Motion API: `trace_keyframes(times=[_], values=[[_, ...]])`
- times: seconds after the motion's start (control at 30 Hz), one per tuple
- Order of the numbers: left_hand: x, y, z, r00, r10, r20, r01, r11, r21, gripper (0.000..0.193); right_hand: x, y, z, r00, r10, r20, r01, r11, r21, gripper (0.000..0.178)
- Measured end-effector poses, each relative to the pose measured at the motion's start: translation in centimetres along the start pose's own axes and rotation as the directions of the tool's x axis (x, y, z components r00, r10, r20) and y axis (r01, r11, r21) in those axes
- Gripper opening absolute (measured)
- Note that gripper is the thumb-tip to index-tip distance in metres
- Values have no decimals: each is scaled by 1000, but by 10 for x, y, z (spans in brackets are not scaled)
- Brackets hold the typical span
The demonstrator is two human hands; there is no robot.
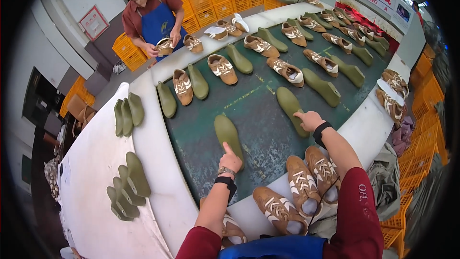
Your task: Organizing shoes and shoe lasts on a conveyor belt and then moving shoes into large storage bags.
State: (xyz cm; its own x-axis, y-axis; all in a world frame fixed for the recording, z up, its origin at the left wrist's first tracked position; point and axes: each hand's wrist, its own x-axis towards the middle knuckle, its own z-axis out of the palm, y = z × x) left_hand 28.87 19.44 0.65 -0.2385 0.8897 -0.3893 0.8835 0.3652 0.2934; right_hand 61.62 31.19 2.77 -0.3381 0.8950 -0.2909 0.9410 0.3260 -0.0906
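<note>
My left hand (230, 161) points its index finger down onto a green shoe last (226, 132) lying on the dark green belt (196, 134). The hand covers part of the last's near end. To the right, my right hand (311, 121) reaches across with its index finger on the side of another green shoe last (289, 103). Its other fingers look curled and partly hidden. Close to my body, brown-and-white sneakers (304, 184) stand on the white rim, and one more sneaker (232, 230) is partly behind my left forearm.
Several green lasts (129, 182) stand on the white surface at left. Beyond my hands, sneakers (223, 69) and lasts lie along the belt. Across the table a person (155, 14) in a blue apron holds a shoe (164, 46). Orange crates (421, 148) line the right side.
</note>
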Motion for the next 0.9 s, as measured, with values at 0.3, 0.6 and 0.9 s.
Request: trace_keyframes(times=[0.3, 0.6, 0.9], values=[[-58, -21, -26, 979, 87, 182, -32, 957, -287, 99, -65, -17, 8, 969, 48, -243, -52, 999, -10, 52], [-236, -148, -74, 925, 373, 73, -300, 836, -460, 54, -278, -127, 25, 682, -615, 397, 595, 781, 189, 28], [-331, -152, 46, 712, 675, -194, -696, 714, -72, 33, -353, -155, 84, 910, -404, -96, 405, 813, 418, 28]])
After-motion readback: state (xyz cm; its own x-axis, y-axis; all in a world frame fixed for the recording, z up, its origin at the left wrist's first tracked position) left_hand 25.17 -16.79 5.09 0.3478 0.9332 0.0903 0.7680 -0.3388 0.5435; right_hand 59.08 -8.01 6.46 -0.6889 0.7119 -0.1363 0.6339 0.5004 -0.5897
